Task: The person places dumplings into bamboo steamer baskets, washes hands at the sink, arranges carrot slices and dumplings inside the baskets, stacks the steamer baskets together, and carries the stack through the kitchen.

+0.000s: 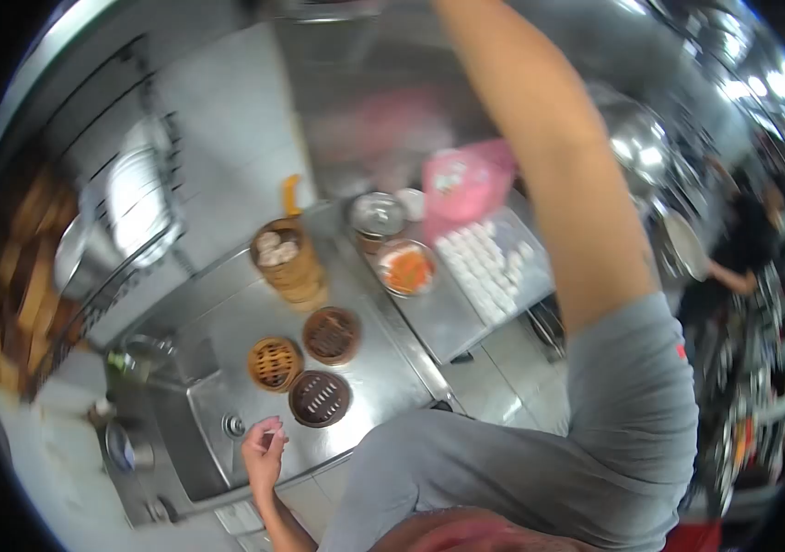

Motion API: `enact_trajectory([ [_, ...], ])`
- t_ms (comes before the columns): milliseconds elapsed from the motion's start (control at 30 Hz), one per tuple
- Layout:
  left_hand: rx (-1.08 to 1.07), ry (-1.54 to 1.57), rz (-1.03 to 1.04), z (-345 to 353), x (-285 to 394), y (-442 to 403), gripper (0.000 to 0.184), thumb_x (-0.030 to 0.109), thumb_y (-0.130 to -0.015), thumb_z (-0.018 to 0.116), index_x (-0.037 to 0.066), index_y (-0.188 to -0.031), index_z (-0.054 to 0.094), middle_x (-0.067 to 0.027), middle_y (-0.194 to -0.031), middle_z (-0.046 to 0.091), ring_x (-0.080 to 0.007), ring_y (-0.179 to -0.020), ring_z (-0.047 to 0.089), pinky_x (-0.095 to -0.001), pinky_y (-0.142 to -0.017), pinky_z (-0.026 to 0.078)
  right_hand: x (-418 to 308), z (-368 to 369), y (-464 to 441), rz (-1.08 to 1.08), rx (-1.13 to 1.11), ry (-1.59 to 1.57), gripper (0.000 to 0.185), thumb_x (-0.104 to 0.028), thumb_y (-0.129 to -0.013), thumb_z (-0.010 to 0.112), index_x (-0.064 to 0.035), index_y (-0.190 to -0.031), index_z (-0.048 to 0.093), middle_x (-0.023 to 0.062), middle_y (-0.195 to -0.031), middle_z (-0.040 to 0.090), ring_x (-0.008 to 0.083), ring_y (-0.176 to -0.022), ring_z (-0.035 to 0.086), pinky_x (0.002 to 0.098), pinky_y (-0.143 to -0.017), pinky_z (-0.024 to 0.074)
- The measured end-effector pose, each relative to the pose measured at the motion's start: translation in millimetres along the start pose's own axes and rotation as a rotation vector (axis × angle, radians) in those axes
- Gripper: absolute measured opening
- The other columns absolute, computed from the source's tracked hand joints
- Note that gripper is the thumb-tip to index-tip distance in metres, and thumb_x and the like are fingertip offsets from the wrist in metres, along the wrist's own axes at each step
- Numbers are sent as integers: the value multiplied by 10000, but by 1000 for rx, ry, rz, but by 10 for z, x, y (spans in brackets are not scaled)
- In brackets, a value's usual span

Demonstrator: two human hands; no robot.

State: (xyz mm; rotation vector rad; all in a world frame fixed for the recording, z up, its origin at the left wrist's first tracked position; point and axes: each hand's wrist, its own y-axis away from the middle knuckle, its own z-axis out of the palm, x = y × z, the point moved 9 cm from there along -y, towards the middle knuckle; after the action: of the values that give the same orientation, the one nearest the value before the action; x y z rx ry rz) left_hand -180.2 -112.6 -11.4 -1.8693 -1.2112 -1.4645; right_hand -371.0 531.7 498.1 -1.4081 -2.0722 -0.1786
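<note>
My left hand hovers near the front edge of the steel counter, beside the sink. Its fingers are loosely curled, thumb apart, and I see nothing in them. Closest to it are three round bamboo steamer baskets: a dark one with a slotted base, a lighter one and a brown one. Behind them rises a stack of bamboo steamers with several pale buns in the top one. My right arm reaches up past the top of the view, so that hand is out of sight.
A sink lies left. On the side table are rows of white dough pieces, a bowl of orange food, a lidded metal pot and a pink plastic bag. At right, a person holds a large pan.
</note>
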Motion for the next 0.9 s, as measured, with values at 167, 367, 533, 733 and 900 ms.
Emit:
enact_trajectory([
  [167, 71, 79, 1, 125, 121, 300, 258, 130, -953, 693, 2, -1177, 671, -64, -1053, 714, -137, -789, 703, -254, -620, 524, -290, -508, 508, 513, -190, -467, 416, -525, -894, 691, -202, -1140, 780, 2, -998, 759, 145, -804, 660, 329, -717, 546],
  [367, 168, 131, -23, 198, 153, 624, 262, 128, -955, 696, 3, -1183, 668, -58, -1052, 704, -130, -793, 695, -241, -637, 521, -291, -456, 433, 524, -162, -694, 343, -410, -838, 767, -129, -1030, 802, 25, -859, 746, 167, -761, 673, 356, -658, 541],
  [533, 223, 165, 1, 180, 207, 802, 265, 129, -956, 699, 2, -1186, 666, -50, -1056, 695, -118, -790, 684, -229, -640, 515, -330, -574, 302, 488, -20, -546, 251, -278, -779, 774, -108, -962, 802, 74, -788, 741, 197, -759, 700, 409, -666, 547],
  [733, 287, 115, -13, 139, 258, 985, 261, 116, -950, 699, 2, -1183, 668, -54, -1031, 703, -111, -785, 683, -225, -633, 514, -190, -566, 274, 472, 160, -378, 228, -160, -734, 707, -82, -934, 785, 177, -820, 738, 307, -764, 703, 426, -709, 549],
  [900, 303, 123, 2, 110, 256, 1047, 255, 117, -947, 701, -1, -1171, 672, -55, -1027, 707, -109, -779, 680, -226, -630, 515, -114, -507, 265, 495, 206, -353, 228, -120, -751, 663, -74, -939, 783, 175, -867, 752, 314, -793, 706, 422, -734, 552],
])
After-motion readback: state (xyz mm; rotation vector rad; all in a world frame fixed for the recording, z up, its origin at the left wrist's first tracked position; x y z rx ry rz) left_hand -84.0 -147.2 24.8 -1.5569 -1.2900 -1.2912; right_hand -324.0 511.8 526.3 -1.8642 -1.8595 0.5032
